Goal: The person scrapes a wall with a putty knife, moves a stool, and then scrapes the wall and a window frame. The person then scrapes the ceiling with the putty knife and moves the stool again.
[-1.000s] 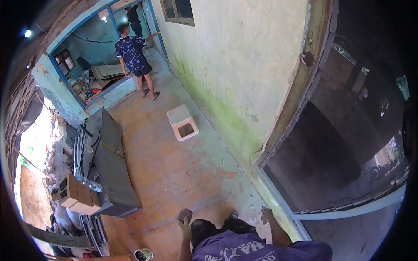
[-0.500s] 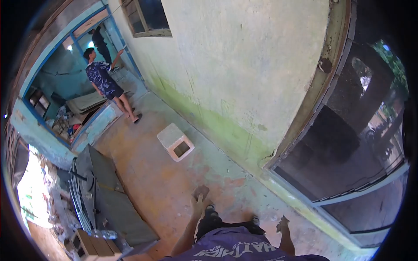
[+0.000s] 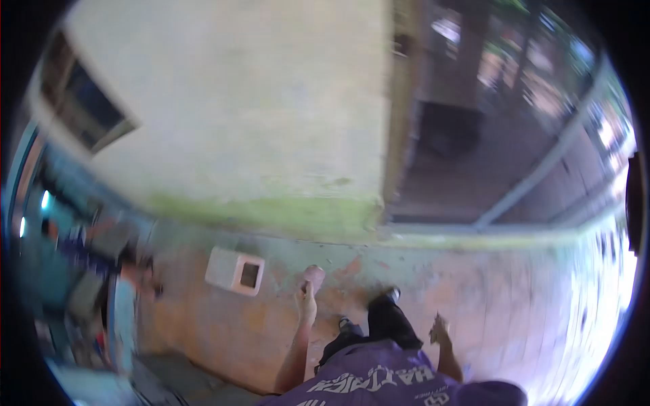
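My left hand point(image 3: 307, 306) is closed round a rounded, pinkish-brown lump point(image 3: 313, 276), held out over the floor in front of my legs. What the lump is, I cannot make out. Low on the right, my right hand point(image 3: 441, 333) has its fingers drawn together, with a small pointed shape point(image 3: 437, 317) at their tips. Blur hides whether that shape is a held thing or a finger. On the floor beyond my left hand lies a whitish slab-like box point(image 3: 234, 271) with a square dark opening at its right end.
A pale wall point(image 3: 271, 122) with a green-stained foot runs ahead, beside a large dark glass pane point(image 3: 447, 162). A person point(image 3: 88, 254) stands blurred at the left near a blue-framed opening. A grey sheet-like object point(image 3: 176, 379) lies at lower left.
My view has swung to the right, so the wall, the box and the other person sit further left. My feet have shifted in a step. The lump stays in my left hand.
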